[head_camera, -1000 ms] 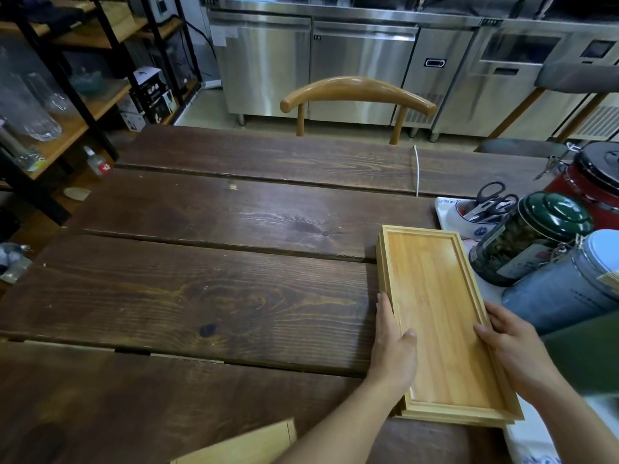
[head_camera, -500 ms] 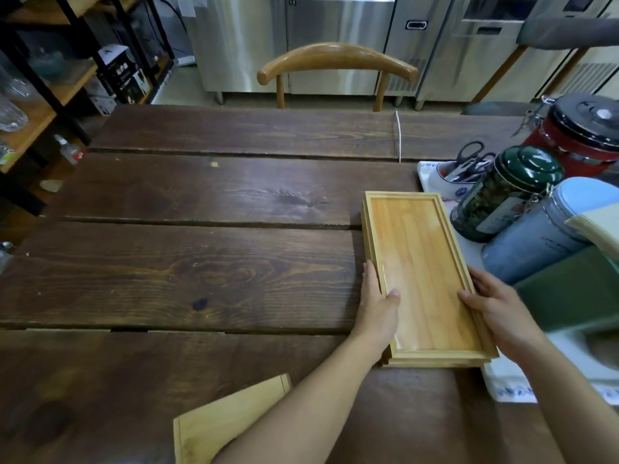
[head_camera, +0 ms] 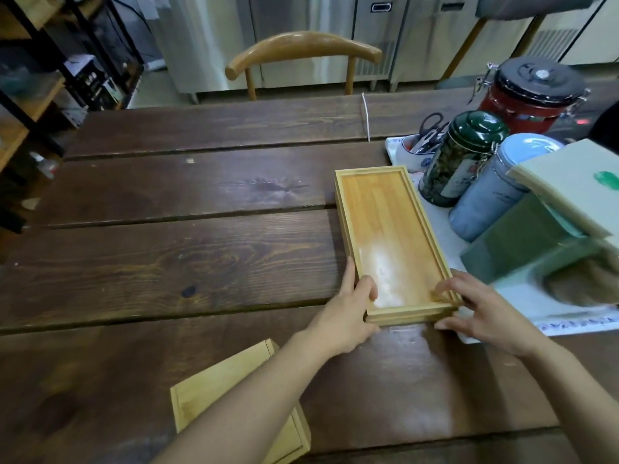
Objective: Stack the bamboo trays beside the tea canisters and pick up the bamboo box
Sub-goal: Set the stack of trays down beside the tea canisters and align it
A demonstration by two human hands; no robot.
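Your left hand (head_camera: 348, 308) rests at the near-left corner of the stacked bamboo trays (head_camera: 390, 236). The thumb is hooked over the top tray's left rim while the fingers run along the outer side wall, so the hand clasps the edge loosely rather than gripping it closed. Your right hand (head_camera: 485, 313) is at the near-right corner: the fingers are spread and slightly curled, with fingertips (head_camera: 442, 293) touching the inside of the right rim and the thumb against the near end wall (the frame is a little blurred here, so how firmly it presses cannot be judged).

The trays sit flat on the dark wooden table (head_camera: 167, 249), long axis pointing away from you, with two layers visible at the near end. Just beside them on the right stand the tea canisters: a green canister (head_camera: 462, 155), a blue canister (head_camera: 495, 192) and, farther back, a red canister (head_camera: 532, 92).

The bamboo box (head_camera: 214, 393) lies on the table near your left forearm, partly covered by it, with neither hand touching it.
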